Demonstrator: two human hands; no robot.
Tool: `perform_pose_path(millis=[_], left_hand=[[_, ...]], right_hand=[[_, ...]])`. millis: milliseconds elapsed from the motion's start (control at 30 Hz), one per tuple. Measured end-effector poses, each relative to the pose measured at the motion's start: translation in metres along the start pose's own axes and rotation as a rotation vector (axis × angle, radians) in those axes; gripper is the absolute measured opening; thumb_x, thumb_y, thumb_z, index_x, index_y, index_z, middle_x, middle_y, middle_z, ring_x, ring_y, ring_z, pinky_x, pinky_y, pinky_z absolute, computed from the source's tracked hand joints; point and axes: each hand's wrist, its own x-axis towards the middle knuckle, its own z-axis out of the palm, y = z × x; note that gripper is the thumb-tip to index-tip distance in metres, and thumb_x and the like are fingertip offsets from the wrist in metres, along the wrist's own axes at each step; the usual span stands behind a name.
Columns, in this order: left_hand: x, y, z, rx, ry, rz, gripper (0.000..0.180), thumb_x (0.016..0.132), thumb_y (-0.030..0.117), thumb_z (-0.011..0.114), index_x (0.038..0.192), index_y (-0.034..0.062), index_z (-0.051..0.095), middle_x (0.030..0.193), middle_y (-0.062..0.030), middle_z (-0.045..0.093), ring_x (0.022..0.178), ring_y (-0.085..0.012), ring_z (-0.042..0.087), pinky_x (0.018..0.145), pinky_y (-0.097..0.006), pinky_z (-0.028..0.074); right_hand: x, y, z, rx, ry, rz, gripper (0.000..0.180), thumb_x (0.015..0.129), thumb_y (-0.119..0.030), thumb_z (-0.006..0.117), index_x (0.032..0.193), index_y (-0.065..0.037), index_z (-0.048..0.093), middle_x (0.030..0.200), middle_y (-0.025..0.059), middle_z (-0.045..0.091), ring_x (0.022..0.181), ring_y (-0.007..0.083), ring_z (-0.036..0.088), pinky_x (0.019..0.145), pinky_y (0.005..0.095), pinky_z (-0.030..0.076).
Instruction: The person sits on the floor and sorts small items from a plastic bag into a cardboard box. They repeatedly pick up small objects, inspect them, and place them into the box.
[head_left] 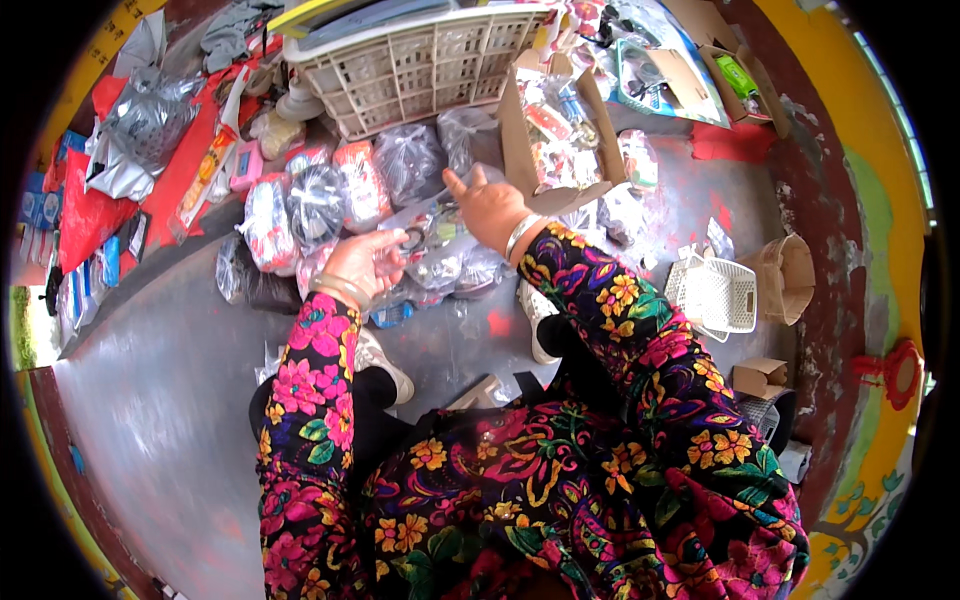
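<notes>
Between my hands lies a clear plastic bag (440, 232) with small items inside that I cannot make out. My left hand (366, 264) is at its left side, thumb and fingers closed on the edge of the plastic. Over the bag's right side reaches my right hand (490, 208), its fingers apart and pointing away from me; nothing shows in them. Several filled plastic bags surround this one: a red and white one (362, 185), a bag of dark goods (318, 203) and a greyish one (408, 162).
Beyond the bags stands a large cream plastic crate (420, 72). An open cardboard box (560, 185) of small packets is right of it. Farther right are a white basket (712, 296) and a brown paper bag (783, 280). Red sheets and silver bags (150, 125) lie at left.
</notes>
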Motion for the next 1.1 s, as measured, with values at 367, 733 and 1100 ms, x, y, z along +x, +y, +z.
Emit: perform_pose_path(millis=[367, 733, 1100], left_hand=[[0.005, -0.002, 0.011, -0.106, -0.021, 0.15, 0.027, 0.084, 0.026, 0.05, 0.097, 0.0034, 0.055, 0.082, -0.0069, 0.058, 0.077, -0.0167, 0.056, 0.063, -0.028, 0.043], [-0.006, -0.001, 0.02, -0.048, -0.031, 0.197, 0.028, 0.083, 0.026, 0.052, 0.097, 0.0024, 0.055, 0.082, -0.0076, 0.058, 0.075, -0.0168, 0.056, 0.062, -0.028, 0.043], [-0.002, -0.002, 0.008, -0.038, -0.08, 0.235, 0.031, 0.083, 0.027, 0.052, 0.101, 0.0021, 0.054, 0.084, -0.0082, 0.059, 0.076, -0.0157, 0.057, 0.062, -0.026, 0.046]], right_hand=[[0.021, 0.08, -0.06, 0.411, 0.341, 0.038, 0.021, 0.071, -0.016, 0.049, 0.086, -0.007, 0.062, 0.081, 0.0155, 0.061, 0.079, 0.0303, 0.059, 0.071, 0.0387, 0.047], [0.046, 0.168, -0.019, 0.365, 0.611, 0.693, 0.034, 0.071, -0.025, 0.054, 0.097, -0.003, 0.052, 0.1, 0.0202, 0.053, 0.089, 0.034, 0.056, 0.077, 0.0384, 0.046], [0.041, 0.18, -0.033, 0.384, 0.977, 0.59, 0.017, 0.075, -0.02, 0.049, 0.078, -0.011, 0.064, 0.071, 0.0171, 0.059, 0.068, 0.0341, 0.059, 0.06, 0.0396, 0.047]])
